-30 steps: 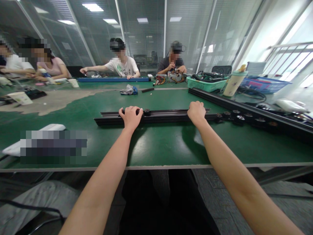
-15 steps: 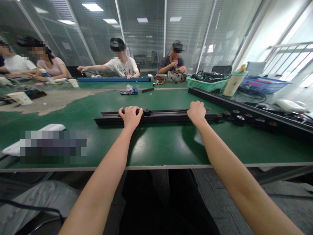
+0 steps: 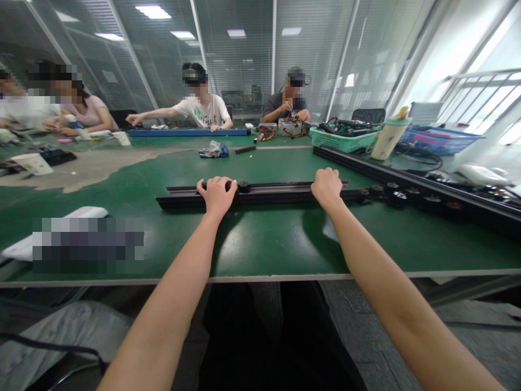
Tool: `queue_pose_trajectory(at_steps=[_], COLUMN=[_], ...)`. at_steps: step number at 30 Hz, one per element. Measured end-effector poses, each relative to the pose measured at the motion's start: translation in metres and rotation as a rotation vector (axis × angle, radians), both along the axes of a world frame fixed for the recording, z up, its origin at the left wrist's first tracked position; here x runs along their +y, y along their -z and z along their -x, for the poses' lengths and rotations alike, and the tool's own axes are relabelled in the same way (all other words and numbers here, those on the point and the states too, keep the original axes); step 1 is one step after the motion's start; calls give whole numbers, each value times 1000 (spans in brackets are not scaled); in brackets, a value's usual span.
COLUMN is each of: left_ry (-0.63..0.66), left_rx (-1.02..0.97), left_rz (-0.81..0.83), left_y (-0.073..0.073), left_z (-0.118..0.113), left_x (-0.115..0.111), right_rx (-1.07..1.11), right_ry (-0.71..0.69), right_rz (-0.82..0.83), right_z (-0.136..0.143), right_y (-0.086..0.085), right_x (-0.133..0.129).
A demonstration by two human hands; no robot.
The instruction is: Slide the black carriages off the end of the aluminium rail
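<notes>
Rail (image 3: 277, 199) — long, black and straight, with lengthwise ridges — lay crosswise under both hands on the shiny green table (image 3: 264, 250). The left hand (image 3: 218, 194) arched over its left part, fingers bent, beside a small dark block (image 3: 244, 187); the right hand (image 3: 327, 188) was folded fist-like over its right part. Whether either gripped it, I couldn't tell. Beyond, a slotted green basket (image 3: 337, 143) held dark cables (image 3: 352, 126); a blue basket (image 3: 458, 144) stood right of a cream bottle (image 3: 388, 140).
</notes>
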State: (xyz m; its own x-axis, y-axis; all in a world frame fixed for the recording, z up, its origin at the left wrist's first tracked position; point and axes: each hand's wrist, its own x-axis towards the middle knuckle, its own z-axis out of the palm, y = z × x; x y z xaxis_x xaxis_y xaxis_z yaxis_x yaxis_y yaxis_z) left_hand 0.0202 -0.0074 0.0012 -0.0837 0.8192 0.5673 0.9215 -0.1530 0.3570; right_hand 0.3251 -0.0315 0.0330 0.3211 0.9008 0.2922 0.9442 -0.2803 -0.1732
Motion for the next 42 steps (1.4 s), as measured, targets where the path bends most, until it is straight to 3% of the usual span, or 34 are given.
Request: queue_pose_trajectory(at_steps=[10,42], left_ry=[-7,-5], left_rx=[12,6], left_rz=[-4,-9], left_y=[3,2], left_z=[2,0], left_x=[4,2], right_rx=[-6,28], right_ry=[28,62], right_rz=[-22,-8], right_z=[-8,-5], right_y=[6,1], right_x=[6,2])
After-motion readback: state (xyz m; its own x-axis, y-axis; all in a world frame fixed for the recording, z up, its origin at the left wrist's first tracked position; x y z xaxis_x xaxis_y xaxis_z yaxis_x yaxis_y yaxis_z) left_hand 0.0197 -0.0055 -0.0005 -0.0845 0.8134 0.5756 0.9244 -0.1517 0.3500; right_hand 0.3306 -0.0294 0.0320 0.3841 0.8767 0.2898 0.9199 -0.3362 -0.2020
